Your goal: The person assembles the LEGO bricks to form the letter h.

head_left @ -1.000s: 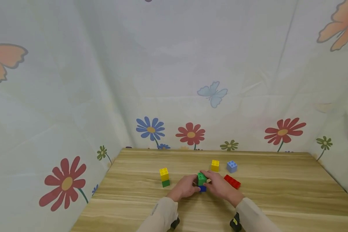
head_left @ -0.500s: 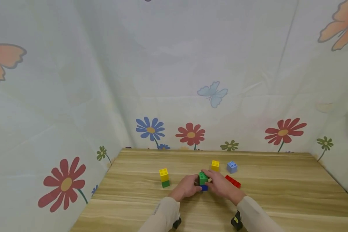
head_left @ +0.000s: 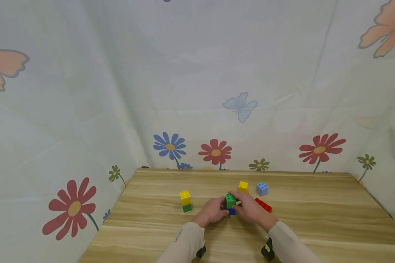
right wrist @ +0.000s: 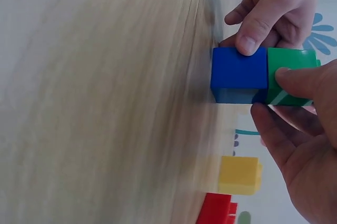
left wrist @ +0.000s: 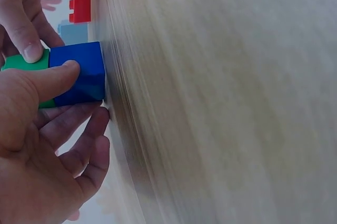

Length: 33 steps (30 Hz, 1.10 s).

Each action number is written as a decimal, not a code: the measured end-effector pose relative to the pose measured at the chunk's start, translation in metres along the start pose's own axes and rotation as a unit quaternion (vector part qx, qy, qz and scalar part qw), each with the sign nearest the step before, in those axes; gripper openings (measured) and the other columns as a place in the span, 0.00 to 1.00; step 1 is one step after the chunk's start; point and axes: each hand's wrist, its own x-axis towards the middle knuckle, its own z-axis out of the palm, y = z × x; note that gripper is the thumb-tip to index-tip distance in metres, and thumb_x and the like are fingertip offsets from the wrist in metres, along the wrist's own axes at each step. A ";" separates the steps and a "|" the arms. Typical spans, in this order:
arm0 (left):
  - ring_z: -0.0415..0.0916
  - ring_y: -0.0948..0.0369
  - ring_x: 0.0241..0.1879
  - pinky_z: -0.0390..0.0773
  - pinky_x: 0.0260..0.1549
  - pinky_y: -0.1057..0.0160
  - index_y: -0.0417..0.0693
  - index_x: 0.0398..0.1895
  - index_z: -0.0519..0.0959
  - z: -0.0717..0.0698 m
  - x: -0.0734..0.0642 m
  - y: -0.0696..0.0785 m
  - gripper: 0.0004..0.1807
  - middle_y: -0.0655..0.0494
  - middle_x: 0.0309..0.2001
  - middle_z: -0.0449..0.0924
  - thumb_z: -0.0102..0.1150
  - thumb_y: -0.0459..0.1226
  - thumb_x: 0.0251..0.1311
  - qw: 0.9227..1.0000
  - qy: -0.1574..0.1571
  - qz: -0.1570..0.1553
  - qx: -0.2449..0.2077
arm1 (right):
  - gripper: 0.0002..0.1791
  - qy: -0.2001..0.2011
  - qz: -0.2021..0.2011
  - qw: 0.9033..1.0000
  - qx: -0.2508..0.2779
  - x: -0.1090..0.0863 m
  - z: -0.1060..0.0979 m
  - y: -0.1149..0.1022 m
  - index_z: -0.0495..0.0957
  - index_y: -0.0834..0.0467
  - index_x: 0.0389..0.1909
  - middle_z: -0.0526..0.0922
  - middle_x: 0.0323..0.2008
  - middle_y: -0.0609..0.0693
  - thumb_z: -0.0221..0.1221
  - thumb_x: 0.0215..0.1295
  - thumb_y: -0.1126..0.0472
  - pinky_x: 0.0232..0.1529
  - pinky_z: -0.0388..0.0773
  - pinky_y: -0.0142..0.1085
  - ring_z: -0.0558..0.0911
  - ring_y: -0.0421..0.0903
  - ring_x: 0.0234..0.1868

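A green brick sits on a dark blue brick in the middle of the table, studs facing up. My left hand grips the blue brick from the left; its thumb presses the near face in the left wrist view. From the right, my right hand pinches the green brick above, thumb on its near side in the right wrist view. The two bricks meet along a straight seam, and the blue one is right at the tabletop.
Left of the hands stands a yellow brick stacked on a dark green brick. Behind the right hand are another yellow brick, a light blue brick and a long red brick. A flower-printed cloth hangs behind the table.
Both hands and the green-and-blue stack have shifted slightly right and away from me since a second ago. The grips look the same.
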 end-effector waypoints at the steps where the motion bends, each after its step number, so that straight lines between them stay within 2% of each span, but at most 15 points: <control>1: 0.76 0.60 0.42 0.75 0.47 0.57 0.48 0.51 0.75 0.000 0.000 0.000 0.15 0.55 0.44 0.80 0.61 0.39 0.61 1.000 0.001 0.000 0.000 | 0.28 0.002 -0.001 1.000 0.005 0.000 0.000 0.000 0.67 0.61 0.63 0.76 0.54 0.53 0.60 0.62 0.69 0.51 0.74 0.45 0.78 0.51 0.50; 5: 0.76 0.60 0.43 0.75 0.48 0.56 0.48 0.49 0.75 -0.002 -0.001 0.000 0.14 0.55 0.44 0.80 0.61 0.38 0.61 1.000 0.001 0.004 -0.002 | 0.27 0.007 0.003 1.000 0.019 0.000 0.002 0.002 0.67 0.61 0.63 0.76 0.54 0.53 0.60 0.62 0.69 0.51 0.75 0.44 0.78 0.50 0.50; 23: 0.76 0.60 0.41 0.76 0.45 0.58 0.45 0.47 0.77 -0.003 -0.004 -0.005 0.15 0.56 0.41 0.80 0.64 0.38 0.58 1.000 0.004 0.019 -0.017 | 0.32 0.004 0.027 0.999 0.018 0.000 -0.001 -0.001 0.63 0.63 0.66 0.74 0.58 0.56 0.61 0.61 0.68 0.52 0.74 0.46 0.78 0.52 0.52; 28: 0.77 0.57 0.46 0.76 0.47 0.55 0.43 0.52 0.75 -0.004 -0.008 -0.007 0.18 0.51 0.49 0.79 0.63 0.38 0.59 0.999 0.008 0.025 -0.042 | 0.34 0.003 0.044 0.999 0.015 -0.003 -0.003 -0.003 0.61 0.62 0.68 0.73 0.58 0.56 0.61 0.61 0.67 0.52 0.74 0.46 0.77 0.53 0.53; 33: 0.77 0.53 0.49 0.76 0.46 0.52 0.41 0.54 0.74 -0.008 -0.017 -0.011 0.21 0.47 0.53 0.76 0.62 0.40 0.60 0.998 0.017 0.017 -0.062 | 0.33 0.026 0.055 0.998 0.000 -0.009 -0.005 -0.003 0.62 0.62 0.67 0.75 0.55 0.56 0.62 0.61 0.67 0.50 0.75 0.48 0.77 0.53 0.51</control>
